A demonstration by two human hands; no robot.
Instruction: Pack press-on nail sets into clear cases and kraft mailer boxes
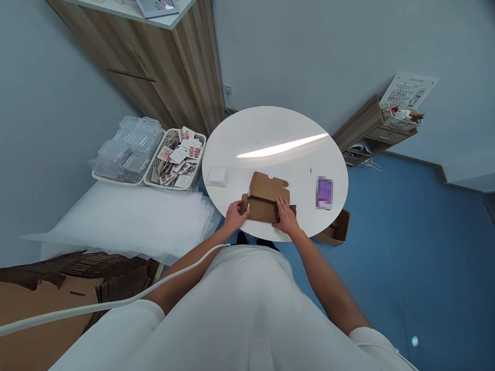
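Note:
A brown cardboard box (262,210) lies on the round white table (278,123) near its front edge, with its lid (269,186) raised at the back and its side flaps standing out. My left hand (235,216) pinches the box's left side flap between thumb and fingers. At the right end, my right hand (286,217) grips the side wall, fingers over its top and thumb near the front corner. The inside of the box looks bare brown. To the left of it lies a small whitish, translucent square packet (217,176); on the right lies a purple item (324,193), blurred by pixels.
Left of the table stand a basket of printed cards (178,159) and a tray of clear plastic boxes (129,149). Translucent sheets (127,219) lie over flattened cardboard (46,314). An open carton (336,229) sits on the floor at right. A white cable (116,305) crosses my left arm.

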